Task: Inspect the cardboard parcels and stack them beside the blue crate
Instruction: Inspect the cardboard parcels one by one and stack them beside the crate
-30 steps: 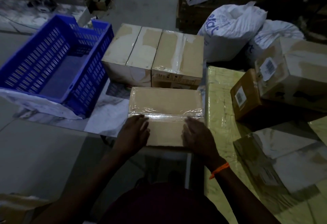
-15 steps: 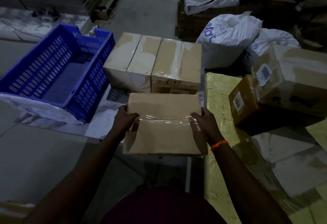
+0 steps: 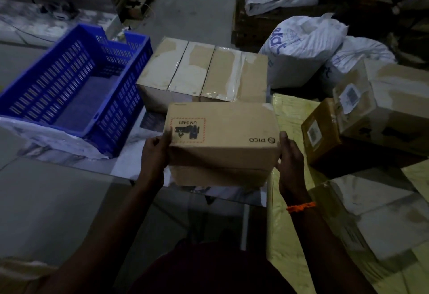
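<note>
Both left hand (image 3: pixel 155 153) and right hand (image 3: pixel 290 162) clamp the parcel (image 3: pixel 222 136) by its ends, label up, likely for inspection. Its stack (image 3: pixel 202 71) lies at twelve o'clock.

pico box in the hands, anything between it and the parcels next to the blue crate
Nothing visible stands in the way. The PICO box, held at its ends by the left hand and right hand, is right in front of the taped parcels beside the blue crate.
</note>
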Available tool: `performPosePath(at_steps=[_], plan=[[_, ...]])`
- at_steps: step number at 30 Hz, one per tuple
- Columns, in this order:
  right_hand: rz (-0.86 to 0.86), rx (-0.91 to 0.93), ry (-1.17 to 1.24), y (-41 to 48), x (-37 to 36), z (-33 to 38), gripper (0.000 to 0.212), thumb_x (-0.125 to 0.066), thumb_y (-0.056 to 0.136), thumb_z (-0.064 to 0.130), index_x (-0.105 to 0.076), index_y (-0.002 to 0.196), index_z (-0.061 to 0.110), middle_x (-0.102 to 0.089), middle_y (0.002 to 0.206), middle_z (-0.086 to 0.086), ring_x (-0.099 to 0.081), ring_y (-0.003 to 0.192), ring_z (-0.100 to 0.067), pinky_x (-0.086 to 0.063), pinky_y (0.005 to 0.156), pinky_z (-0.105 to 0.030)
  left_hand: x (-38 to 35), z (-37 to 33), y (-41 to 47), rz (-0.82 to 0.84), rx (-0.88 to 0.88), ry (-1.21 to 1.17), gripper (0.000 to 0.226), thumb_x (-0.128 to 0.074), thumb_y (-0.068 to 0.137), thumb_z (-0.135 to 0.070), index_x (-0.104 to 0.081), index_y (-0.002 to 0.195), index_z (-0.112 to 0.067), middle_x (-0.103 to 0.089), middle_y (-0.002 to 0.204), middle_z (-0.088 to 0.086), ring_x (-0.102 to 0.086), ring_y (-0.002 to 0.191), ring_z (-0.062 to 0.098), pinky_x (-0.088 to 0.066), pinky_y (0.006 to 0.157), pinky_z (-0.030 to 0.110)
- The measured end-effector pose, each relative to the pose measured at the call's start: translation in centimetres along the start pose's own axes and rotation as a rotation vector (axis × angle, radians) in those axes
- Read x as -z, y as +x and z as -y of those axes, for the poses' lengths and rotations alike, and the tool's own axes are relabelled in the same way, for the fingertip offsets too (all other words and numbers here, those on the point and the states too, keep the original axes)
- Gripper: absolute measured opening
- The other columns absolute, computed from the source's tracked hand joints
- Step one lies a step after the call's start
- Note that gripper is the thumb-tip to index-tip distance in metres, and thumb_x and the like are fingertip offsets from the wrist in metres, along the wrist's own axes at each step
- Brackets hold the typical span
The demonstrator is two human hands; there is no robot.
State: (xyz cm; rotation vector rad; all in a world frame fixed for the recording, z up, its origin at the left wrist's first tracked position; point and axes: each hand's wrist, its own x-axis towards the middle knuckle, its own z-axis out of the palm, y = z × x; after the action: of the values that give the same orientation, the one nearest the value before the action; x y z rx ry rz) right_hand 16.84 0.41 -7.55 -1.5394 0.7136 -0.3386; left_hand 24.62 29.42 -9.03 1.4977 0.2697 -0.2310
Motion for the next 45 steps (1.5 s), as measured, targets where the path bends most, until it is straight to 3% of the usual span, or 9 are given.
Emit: performPosePath(at_steps=[6, 15, 24, 27, 30, 33, 36, 42, 45], plan=[[-0.040, -0.046, -0.016, -0.5, 0.6, -2.5, 0.034, -0.073, 0.075, 0.066, -0.069, 0.098, 0.041, -0.074, 0.112, -0.001, -0.070, 0.108, -0.023, -0.057, 0.094, -0.060, 0.1, 1.8, -0.7, -0.032, 0.044, 0.056, 0.076, -0.072, 0.071, -0.063, -0.055, 0.128, -0.015, -0.065, 0.127, 0.003, -0.063, 0.117, 0.018, -0.050, 0.104, 0.052], [-0.095, 0.031, -0.014, -1.2, 0.4, -1.2, 0.017, -0.057, 0.097, 0.052, -0.067, 0.099, 0.038, -0.072, 0.106, 0.001, -0.068, 0.107, -0.027, -0.056, 0.094, -0.055, 0.1, 2.8, -0.8, -0.017, 0.036, 0.007, 0.059, -0.070, 0.087, -0.050, -0.052, 0.129, -0.014, -0.064, 0.127, 0.005, -0.064, 0.117, 0.021, -0.054, 0.098, 0.047], [0.181, 0.454, -0.294, -2.9, -3.9, 4.1, 0.027, -0.068, 0.099, 0.027, -0.073, 0.125, 0.021, -0.069, 0.123, 0.007, -0.064, 0.113, -0.002, -0.049, 0.091, -0.013, 5.9, 3.2, 0.7, -0.236, -0.052, 0.145, 0.043, -0.060, 0.100, -0.036, -0.048, 0.140, -0.023, -0.058, 0.137, 0.001, -0.060, 0.123, 0.020, -0.053, 0.096, 0.044], [0.157, 0.287, -0.381, -3.1, -6.1, 4.1, 0.088, -0.074, 0.074, 0.072, -0.058, 0.142, 0.018, -0.055, 0.142, 0.000, -0.052, 0.130, -0.010, -0.043, 0.099, -0.010, 7.9, 1.7, 1.1, -0.337, -0.252, 0.472, 0.043, -0.067, 0.097, -0.022, -0.054, 0.137, -0.018, -0.058, 0.136, 0.002, -0.055, 0.124, 0.018, -0.050, 0.102, 0.048], [0.198, 0.023, -0.503, -2.1, -6.1, 3.2, 0.134, -0.067, 0.050, 0.095, -0.036, 0.157, 0.021, -0.035, 0.161, -0.011, -0.036, 0.147, -0.029, -0.042, 0.114, -0.042, 8.0, -1.4, 0.9, -0.225, -0.365, 0.539, 0.032, -0.063, 0.099, -0.019, -0.062, 0.130, -0.026, -0.060, 0.133, -0.001, -0.058, 0.122, 0.015, -0.053, 0.100, 0.048], [0.363, -0.105, -0.221, -1.3, -5.5, 2.1, 0.087, -0.081, 0.067, 0.064, -0.061, 0.137, 0.017, -0.070, 0.129, -0.007, -0.066, 0.117, -0.026, -0.058, 0.084, -0.029, 5.5, -5.3, -0.4, -0.028, -0.488, 0.553, 0.031, -0.051, 0.106, -0.028, -0.059, 0.136, -0.023, -0.058, 0.134, -0.002, -0.056, 0.114, -0.009, -0.049, 0.089, 0.014], [0.368, -0.035, -0.141, -1.6, -5.9, 1.6, 0.058, -0.081, 0.081, 0.049, -0.067, 0.128, 0.018, -0.077, 0.116, -0.002, -0.073, 0.108, -0.020, -0.060, 0.095, -0.043, 2.8, -7.4, -1.2, -0.020, -0.476, 0.481, 0.037, -0.044, 0.108, -0.032, -0.055, 0.142, -0.022, -0.053, 0.130, -0.008, -0.047, 0.102, -0.027, -0.037, 0.078, -0.005], [0.300, 0.121, -0.167, -2.6, -5.9, 2.3, 0.048, -0.076, 0.091, 0.042, -0.062, 0.134, 0.028, -0.074, 0.121, 0.008, -0.069, 0.113, -0.007, -0.056, 0.101, -0.040, 3.3, -6.1, -1.4, 0.028, -0.230, 0.169, 0.029, -0.041, 0.100, -0.055, -0.058, 0.124, -0.057, -0.064, 0.123, -0.022, -0.056, 0.119, -0.003, -0.045, 0.098, 0.033], [0.262, 0.232, -0.276, -2.2, -5.3, 3.2, 0.049, -0.074, 0.092, 0.036, -0.059, 0.138, 0.027, -0.072, 0.118, 0.015, -0.065, 0.107, 0.009, -0.055, 0.093, -0.018, 2.6, -4.7, -1.4, 0.013, -0.129, 0.050, 0.042, -0.040, 0.105, -0.047, -0.060, 0.135, -0.024, -0.064, 0.136, 0.001, -0.058, 0.128, 0.020, -0.047, 0.100, 0.039]])
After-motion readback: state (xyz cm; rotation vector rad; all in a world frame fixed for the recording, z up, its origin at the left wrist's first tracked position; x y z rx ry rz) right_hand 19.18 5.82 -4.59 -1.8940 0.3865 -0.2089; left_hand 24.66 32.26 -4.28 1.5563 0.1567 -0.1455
